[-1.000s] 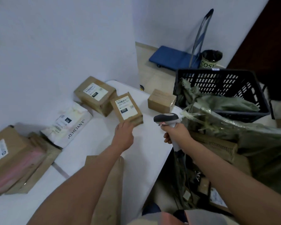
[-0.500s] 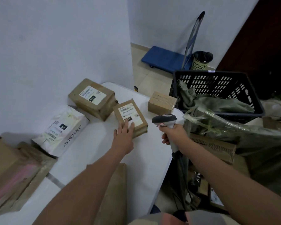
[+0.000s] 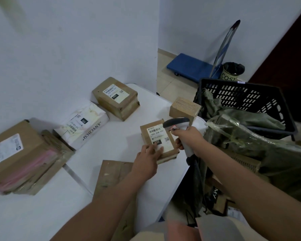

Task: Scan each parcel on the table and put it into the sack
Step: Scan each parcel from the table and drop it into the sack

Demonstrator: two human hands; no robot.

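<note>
I note the left hand [image 3: 147,162] lies flat, fingers straight, on the parcel [image 3: 159,140] (label up). The right hand [image 3: 189,138] grips the scanner [image 3: 176,122] just above it.

Table [image 3: 122,141]: against the wall.
Labelled parcel [image 3: 159,140]: near table's right edge, under left hand [image 3: 146,162].
Scanner [image 3: 178,126]: in right hand [image 3: 189,138], just right of parcel.
Sack [image 3: 268,148]: right of table.
Basket [image 3: 250,100]: behind sack.
Small box [image 3: 184,107]: behind parcel.
</note>
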